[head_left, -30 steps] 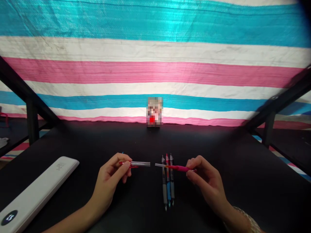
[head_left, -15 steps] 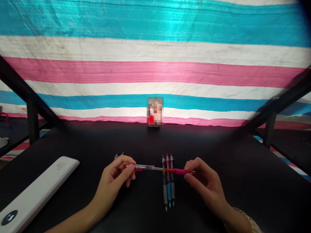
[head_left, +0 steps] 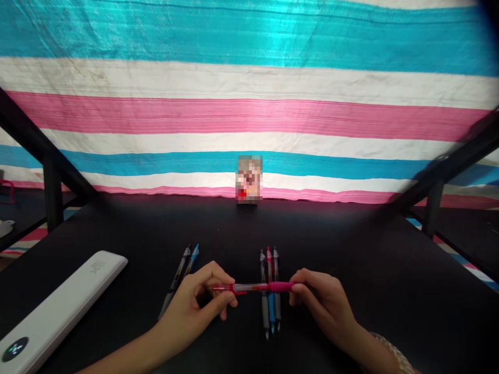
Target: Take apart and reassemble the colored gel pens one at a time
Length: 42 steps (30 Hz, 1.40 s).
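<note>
A pen with a clear barrel (head_left: 251, 287) and a pink grip (head_left: 279, 286) is held level above the table between my two hands. My left hand (head_left: 198, 298) is closed around its red clip end, thumb against fingers. With thumb and fingertips, my right hand (head_left: 325, 298) pinches the grip at the tip end; the tip itself is hidden. Below the held pen lie three pens side by side: one with a grey grip (head_left: 265, 311), one with a blue grip (head_left: 272, 309) and another with a grey grip (head_left: 277, 307).
Behind my left hand lie a grey-gripped pen (head_left: 177, 278) and a blue-clipped pen (head_left: 194, 255), partly covered. A white power bank (head_left: 66, 306) rests on the black table (head_left: 331, 228) at left. A small blurred-out picture (head_left: 249, 179) stands at the back, before a striped sheet (head_left: 249, 117).
The pink grip, earlier apart from the barrel with the refill showing between, now meets the barrel. My hands have come closer together and slightly lower. More of the left-hand pens shows.
</note>
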### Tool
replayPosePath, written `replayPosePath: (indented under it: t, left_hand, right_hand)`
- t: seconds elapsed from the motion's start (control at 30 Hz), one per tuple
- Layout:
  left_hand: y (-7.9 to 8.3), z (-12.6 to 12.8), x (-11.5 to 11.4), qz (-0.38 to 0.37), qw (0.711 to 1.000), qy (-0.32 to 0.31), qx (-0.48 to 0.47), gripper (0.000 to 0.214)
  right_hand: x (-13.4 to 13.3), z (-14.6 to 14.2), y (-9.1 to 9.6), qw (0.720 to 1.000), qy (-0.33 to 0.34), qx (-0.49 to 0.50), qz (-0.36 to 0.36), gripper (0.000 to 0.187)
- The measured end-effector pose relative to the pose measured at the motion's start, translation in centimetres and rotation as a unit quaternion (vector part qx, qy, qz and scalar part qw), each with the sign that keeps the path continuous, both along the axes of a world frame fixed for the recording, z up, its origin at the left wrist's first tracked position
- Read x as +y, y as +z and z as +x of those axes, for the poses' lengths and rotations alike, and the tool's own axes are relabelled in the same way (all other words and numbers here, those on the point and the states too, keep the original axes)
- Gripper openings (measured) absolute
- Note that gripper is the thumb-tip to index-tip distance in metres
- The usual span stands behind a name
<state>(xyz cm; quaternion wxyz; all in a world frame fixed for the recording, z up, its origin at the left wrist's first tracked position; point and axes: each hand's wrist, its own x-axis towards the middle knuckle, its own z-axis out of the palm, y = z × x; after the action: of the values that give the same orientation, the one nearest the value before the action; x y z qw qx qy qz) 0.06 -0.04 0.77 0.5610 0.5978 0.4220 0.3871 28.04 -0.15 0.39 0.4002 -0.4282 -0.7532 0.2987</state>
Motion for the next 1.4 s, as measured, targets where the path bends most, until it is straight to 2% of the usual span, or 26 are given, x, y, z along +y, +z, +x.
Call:
replayPosePath:
  t: [0.07,0.13,0.2,0.23,0.33,0.43,0.5,0.53,0.63,0.73,0.83,0.93,1.0,1.07,1.2,1.4]
  left_hand:
    - [0.28,0.02,0.06,-0.008,1.000,0.006,-0.002,0.017]
    - [0.61,0.01,0.22,-0.018,1.000,0.018,-0.010,0.018]
    - [0.83,-0.02,0.41,-0.025,0.999,0.029,-0.019,0.020]
    - [0.87,-0.04,0.49,-0.029,0.999,0.032,-0.021,0.021]
    - [0.73,-0.12,0.64,-0.035,0.998,0.033,-0.029,0.022]
    - [0.40,-0.23,0.62,-0.036,0.998,0.030,-0.033,0.021]
    - [0.21,-0.31,0.58,-0.039,0.998,0.032,-0.035,0.021]
    - [0.15,-0.34,0.57,-0.040,0.998,0.033,-0.038,0.022]
    - [0.13,-0.39,0.58,-0.042,0.998,0.029,-0.046,0.024]
    - [0.34,-0.34,0.61,-0.049,0.998,0.024,-0.041,0.026]
    - [0.58,-0.26,0.67,-0.052,0.997,0.023,-0.044,0.028]
    - [0.71,-0.19,0.76,-0.056,0.997,0.023,-0.046,0.030]
    - [0.69,-0.15,0.79,-0.058,0.997,0.020,-0.045,0.030]
    - [0.58,-0.14,0.79,-0.058,0.997,0.016,-0.042,0.030]
    - [0.19,-0.20,0.67,-0.045,0.998,0.016,-0.033,0.025]
    - [0.03,-0.19,0.39,-0.003,1.000,0.019,0.001,0.015]
  right_hand:
    - [-0.03,-0.06,-0.07,1.000,0.016,-0.016,0.006,0.032]
    - [-0.11,-0.27,-0.28,1.000,0.012,-0.019,0.002,0.016]
    - [-0.19,-0.52,-0.52,1.000,-0.008,-0.009,0.003,0.026]
    - [-0.22,-0.61,-0.60,1.000,-0.015,-0.002,0.005,0.025]
    - [-0.22,-0.60,-0.55,1.000,-0.015,0.010,0.002,0.006]
    - [-0.12,-0.33,-0.26,1.000,0.010,-0.020,0.003,0.016]
    - [-0.06,-0.28,-0.27,0.999,0.023,-0.035,0.011,0.013]
    - [-0.03,-0.31,-0.36,0.999,0.020,-0.034,0.014,0.009]
    - [0.00,-0.53,-0.63,1.000,-0.012,-0.016,0.023,0.020]
    - [0.00,-0.58,-0.34,0.999,-0.002,-0.023,0.034,0.009]
    - [-0.01,-0.46,0.15,0.998,0.029,-0.046,0.042,0.019]
    - [0.01,-0.42,-0.05,0.997,0.013,-0.050,0.050,0.008]
    - [0.05,-0.44,-0.40,0.997,0.000,-0.052,0.055,0.013]
    - [0.10,-0.47,-0.55,0.996,0.014,-0.059,0.063,0.004]
    - [0.13,-0.54,-0.02,0.993,0.054,-0.066,0.084,0.019]
    - [0.17,-0.65,0.24,0.991,0.063,-0.082,0.081,0.034]
